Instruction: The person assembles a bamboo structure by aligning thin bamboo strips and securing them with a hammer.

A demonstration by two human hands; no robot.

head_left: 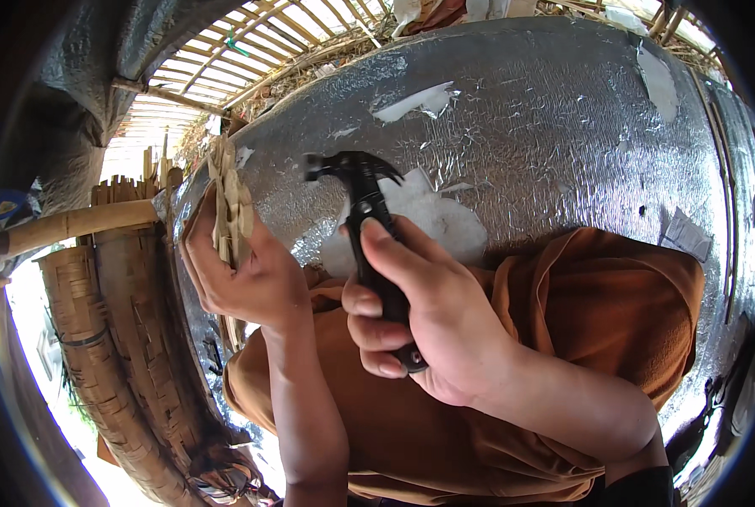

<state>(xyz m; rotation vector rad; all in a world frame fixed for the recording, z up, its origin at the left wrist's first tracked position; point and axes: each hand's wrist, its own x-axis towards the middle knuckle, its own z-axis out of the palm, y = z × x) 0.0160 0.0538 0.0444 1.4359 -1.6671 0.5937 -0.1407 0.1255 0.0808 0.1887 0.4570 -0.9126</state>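
Gripping a black claw hammer (369,228) in my right hand (424,325) and a bundle of pale bamboo strips (229,207) in my left hand (242,275), I face a large curved surface wrapped in crinkled silver foil (546,127), the landmark for everything here.

Far left of the foil surface, a thick bamboo pole (73,224) runs level, and below it a woven bamboo basket wall (115,338) curves down toward the lower edge. Just at the foil's left edge, my left hand is curled shut around the bamboo strips, fingers wrapped over them, holding them upright against that edge; the strip tips stand above the hand.

In front of the foil's centre, my right hand is clenched tight around the hammer's handle, thumb laid along it, with the butt of the handle showing below the little finger. The hammer stands nearly upright, its head and claw just before the foil, beside a white torn patch (436,220) where the foil has peeled; I cannot tell whether the head touches it.

Below both hands, an orange-brown cloth (597,296) covers the lower part of the foil surface. Above the foil, a slatted bamboo roof (250,42) lets daylight through.
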